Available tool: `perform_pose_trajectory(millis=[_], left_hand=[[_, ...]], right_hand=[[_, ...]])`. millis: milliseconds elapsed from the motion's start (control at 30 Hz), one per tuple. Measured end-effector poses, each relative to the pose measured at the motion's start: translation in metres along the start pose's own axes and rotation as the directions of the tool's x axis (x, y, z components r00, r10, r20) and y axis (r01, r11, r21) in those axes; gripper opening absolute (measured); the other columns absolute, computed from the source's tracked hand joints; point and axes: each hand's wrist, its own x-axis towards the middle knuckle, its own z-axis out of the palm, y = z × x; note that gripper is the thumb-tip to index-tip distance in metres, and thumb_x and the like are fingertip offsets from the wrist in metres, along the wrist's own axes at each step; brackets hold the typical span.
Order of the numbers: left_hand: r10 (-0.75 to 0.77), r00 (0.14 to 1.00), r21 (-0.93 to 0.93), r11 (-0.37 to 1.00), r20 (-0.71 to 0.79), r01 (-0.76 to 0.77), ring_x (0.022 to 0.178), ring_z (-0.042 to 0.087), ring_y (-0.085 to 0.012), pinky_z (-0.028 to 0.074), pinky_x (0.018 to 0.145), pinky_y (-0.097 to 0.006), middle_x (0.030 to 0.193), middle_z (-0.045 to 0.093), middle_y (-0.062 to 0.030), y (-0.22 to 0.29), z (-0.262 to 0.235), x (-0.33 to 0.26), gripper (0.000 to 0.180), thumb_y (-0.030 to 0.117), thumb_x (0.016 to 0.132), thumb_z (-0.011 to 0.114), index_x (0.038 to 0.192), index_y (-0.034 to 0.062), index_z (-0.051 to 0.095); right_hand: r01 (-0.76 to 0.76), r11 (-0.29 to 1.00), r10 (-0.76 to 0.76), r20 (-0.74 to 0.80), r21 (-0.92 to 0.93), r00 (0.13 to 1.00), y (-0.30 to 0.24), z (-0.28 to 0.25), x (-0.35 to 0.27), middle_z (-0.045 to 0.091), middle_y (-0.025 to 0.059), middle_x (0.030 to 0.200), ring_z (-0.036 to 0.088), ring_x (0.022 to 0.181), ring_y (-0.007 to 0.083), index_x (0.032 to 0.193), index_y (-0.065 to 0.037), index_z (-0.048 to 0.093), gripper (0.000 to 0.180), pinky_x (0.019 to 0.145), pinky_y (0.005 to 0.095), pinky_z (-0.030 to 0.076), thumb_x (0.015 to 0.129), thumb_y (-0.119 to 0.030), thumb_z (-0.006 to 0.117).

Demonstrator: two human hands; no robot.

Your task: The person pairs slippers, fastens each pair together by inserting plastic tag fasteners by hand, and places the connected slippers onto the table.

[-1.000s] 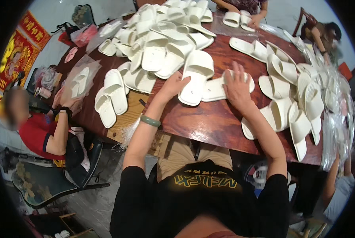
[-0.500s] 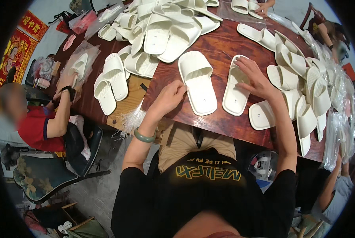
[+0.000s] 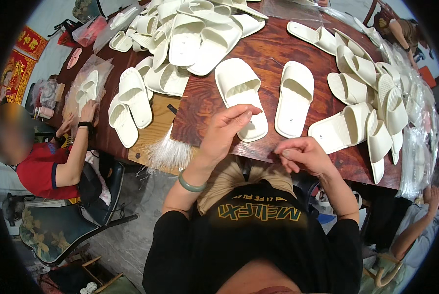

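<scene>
Two white slippers lie side by side on the table in front of me, toes pointing away. My left hand (image 3: 228,128) is over the heel of the left slipper (image 3: 236,83), thumb and forefinger pinched together. Whatever the pinch holds, if anything, is too small to make out. Just off the heel of the right slipper (image 3: 294,98), at the table's near edge, my right hand (image 3: 305,156) has its fingers curled and its thumb against them. It touches neither slipper, and anything inside it is hidden. A bundle of thin white strands (image 3: 170,153) hangs beside my left forearm.
White slippers are heaped at the far side (image 3: 207,41), with more to the left (image 3: 135,95) and right (image 3: 354,125). Clear plastic bags (image 3: 415,164) line the right edge of the reddish wooden table (image 3: 263,41). A person in a red shirt (image 3: 45,164) handles a bagged slipper at left.
My right hand has left the right slipper and come back to the table's near edge. My left hand has moved from beside the left slipper to above its heel.
</scene>
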Motion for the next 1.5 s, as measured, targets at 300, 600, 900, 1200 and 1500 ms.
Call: perform_pose_trajectory(millis=[300, 600, 900, 1200, 1500], left_hand=[[-0.089, 0.990, 0.608, 0.794, 0.109, 0.005, 0.069, 0.052, -0.0048, 0.044, 0.063, -0.021, 0.080, 0.063, 0.0007, 0.012, -0.050, 0.024, 0.022, 0.017, 0.088, 0.058, 0.099, -0.0008, 0.065], [0.274, 0.959, 0.883, 0.464, -0.074, -0.065, 0.072, 0.059, -0.0156, 0.046, 0.068, -0.028, 0.079, 0.066, -0.0084, -0.001, -0.102, 0.138, 0.030, 0.024, 0.088, 0.053, 0.093, -0.0033, 0.064], [0.353, 0.935, 0.956, 0.284, -0.037, -0.069, 0.077, 0.058, -0.0398, 0.044, 0.070, -0.044, 0.077, 0.061, -0.0237, -0.033, -0.115, 0.142, 0.045, 0.036, 0.091, 0.044, 0.077, -0.0025, 0.062], [0.257, 0.953, 0.891, 0.453, -0.160, 0.028, 0.068, 0.062, -0.0304, 0.047, 0.065, -0.038, 0.072, 0.064, -0.0162, -0.020, -0.092, 0.129, 0.033, 0.032, 0.082, 0.056, 0.078, 0.0003, 0.066], [0.404, 0.868, 0.675, 0.729, -0.289, -0.114, 0.083, 0.062, -0.0254, 0.048, 0.074, -0.036, 0.088, 0.065, -0.0122, -0.056, -0.099, 0.157, 0.022, 0.014, 0.073, 0.058, 0.093, 0.0051, 0.062]], right_hand=[[0.015, 0.494, -0.479, -0.257, -0.869, 0.839, -0.003, 0.014, 0.002, 0.063, 0.0149, 0.071, 0.060, 0.054, 0.0218, 0.087, 0.002, 0.064, 0.012, 0.053, 0.0297, 0.047, 0.081, -0.008, 0.060], [0.025, 0.375, -0.574, -0.211, -0.926, 0.791, -0.003, 0.009, 0.043, 0.061, 0.0167, 0.066, 0.060, 0.055, 0.0288, 0.080, 0.000, 0.065, 0.013, 0.053, 0.0348, 0.047, 0.078, -0.012, 0.061], [0.007, 0.138, -0.717, -0.095, -0.990, 0.690, -0.002, 0.007, 0.116, 0.061, 0.0166, 0.065, 0.060, 0.058, 0.0338, 0.081, -0.004, 0.065, 0.013, 0.055, 0.0408, 0.048, 0.078, -0.016, 0.060], [0.045, 0.133, -0.763, -0.073, -0.990, 0.643, 0.000, 0.007, 0.145, 0.059, 0.0175, 0.063, 0.059, 0.056, 0.0338, 0.085, -0.005, 0.063, 0.011, 0.052, 0.0417, 0.045, 0.081, -0.014, 0.058], [0.189, 0.323, -0.694, -0.096, -0.927, 0.714, 0.006, -0.005, 0.147, 0.062, 0.0177, 0.073, 0.060, 0.064, 0.0174, 0.094, 0.002, 0.062, 0.018, 0.060, 0.0298, 0.046, 0.086, -0.012, 0.055]])
